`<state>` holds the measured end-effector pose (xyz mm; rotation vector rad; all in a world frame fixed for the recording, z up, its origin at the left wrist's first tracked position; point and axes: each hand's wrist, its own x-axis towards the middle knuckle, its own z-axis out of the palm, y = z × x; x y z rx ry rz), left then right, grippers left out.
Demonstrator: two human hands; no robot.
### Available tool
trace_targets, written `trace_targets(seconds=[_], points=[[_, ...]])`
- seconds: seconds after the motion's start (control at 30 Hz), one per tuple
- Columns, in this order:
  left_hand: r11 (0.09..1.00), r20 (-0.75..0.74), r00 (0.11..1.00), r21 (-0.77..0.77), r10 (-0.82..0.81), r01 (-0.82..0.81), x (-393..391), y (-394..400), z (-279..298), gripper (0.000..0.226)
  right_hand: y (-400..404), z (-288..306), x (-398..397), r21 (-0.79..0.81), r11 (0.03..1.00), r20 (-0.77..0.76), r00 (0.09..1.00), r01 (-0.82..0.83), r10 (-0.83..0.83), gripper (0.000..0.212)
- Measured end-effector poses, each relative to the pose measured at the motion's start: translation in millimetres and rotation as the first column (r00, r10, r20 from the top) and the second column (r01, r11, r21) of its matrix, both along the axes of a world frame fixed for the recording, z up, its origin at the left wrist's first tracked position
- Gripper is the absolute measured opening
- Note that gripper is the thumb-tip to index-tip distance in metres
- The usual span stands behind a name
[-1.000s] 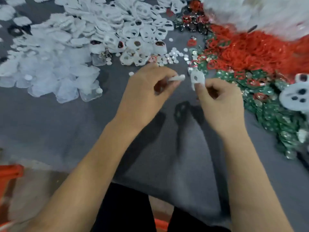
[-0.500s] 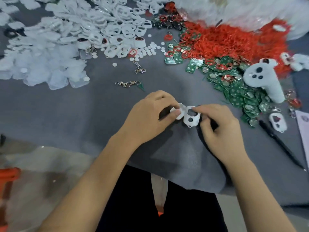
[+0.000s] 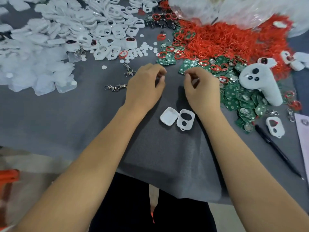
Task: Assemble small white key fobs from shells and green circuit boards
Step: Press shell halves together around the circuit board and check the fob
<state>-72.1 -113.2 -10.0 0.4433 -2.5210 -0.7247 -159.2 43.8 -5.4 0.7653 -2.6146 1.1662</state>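
- Two white shell halves lie side by side, touching, on the grey mat [image 3: 50,124], just this side of the wrists: the plain back shell [image 3: 168,116] on the left, hollow side up, and the front shell [image 3: 185,119] with its two button holes on the right.
- The left hand [image 3: 144,87] hovers above the mat at 11 o'clock from the shells, fingers curled loosely inward with nothing in them that I can see.
- The right hand [image 3: 203,87] hangs at 1 o'clock from the shells, thumb and forefinger drawn close together; whether something tiny is pinched there I cannot tell.
- The green boards [image 3: 234,97] lie in a heap just right of the right hand, running toward 3 o'clock, some with red rings over them.
- A big drift of red rings [image 3: 225,39] spreads at 1 o'clock, up against a clear plastic bag [image 3: 242,9].
- The pile of white shells [image 3: 103,25] fills the far left, around 11 o'clock, with small white discs [image 3: 142,49] scattered at its near edge.
- Two metal clasps [image 3: 115,87] lie just left of the left hand.
- A white controller [image 3: 260,82] rests on the boards at 2 o'clock.
- One more front shell [image 3: 275,127] and a black pen [image 3: 277,151] lie at 3 to 4 o'clock.
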Motion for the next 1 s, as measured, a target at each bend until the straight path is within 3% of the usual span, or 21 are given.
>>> trace_targets(seconds=[0.17, 0.27, 0.47, 0.6, 0.77, 0.9, 1.0], points=[[0.997, 0.014, 0.998, -0.034, 0.062, -0.062, -22.5, -9.4, 1.6, 0.021, -22.5, -5.5, -18.1, 0.253, 0.959, -0.078, 0.991, 0.128, -0.112, 0.027], [0.994, 0.012, 0.996, -0.057, 0.093, -0.092, -31.4, -11.7, 2.6, 0.021, -26.5, -6.5, -21.2, 0.321, 0.928, -0.104, 0.981, 0.188, -0.163, 0.030], [0.990, 0.045, 0.990, -0.063, 0.131, -0.128, -64.8, -23.3, 5.0, 0.028, -26.3, -3.9, -15.9, 0.206, 0.968, -0.024, 0.990, 0.141, -0.139, 0.028], [0.987, 0.148, 0.977, -0.067, 0.154, -0.146, -85.9, -32.0, 2.9, 0.034, -27.0, -1.1, -12.7, 0.222, 0.966, -0.005, 0.991, 0.131, -0.133, 0.024], [0.987, 0.096, 0.983, -0.064, 0.155, -0.149, -88.6, -40.4, -0.8, 0.029, -36.6, -1.3, -15.8, 0.262, 0.952, 0.003, 0.987, 0.155, -0.162, 0.022], [0.989, 0.044, 0.989, -0.051, 0.139, -0.137, -87.5, -40.8, 1.6, 0.025, -36.6, -5.4, -19.4, 0.156, 0.983, 0.063, 0.992, 0.101, -0.112, 0.029], [0.996, -0.019, 0.996, 0.025, 0.089, -0.088, -85.2, -37.9, 5.6, 0.018, -35.9, -6.6, -20.4, -0.009, 0.999, 0.131, 0.991, 0.034, -0.032, 0.037]])
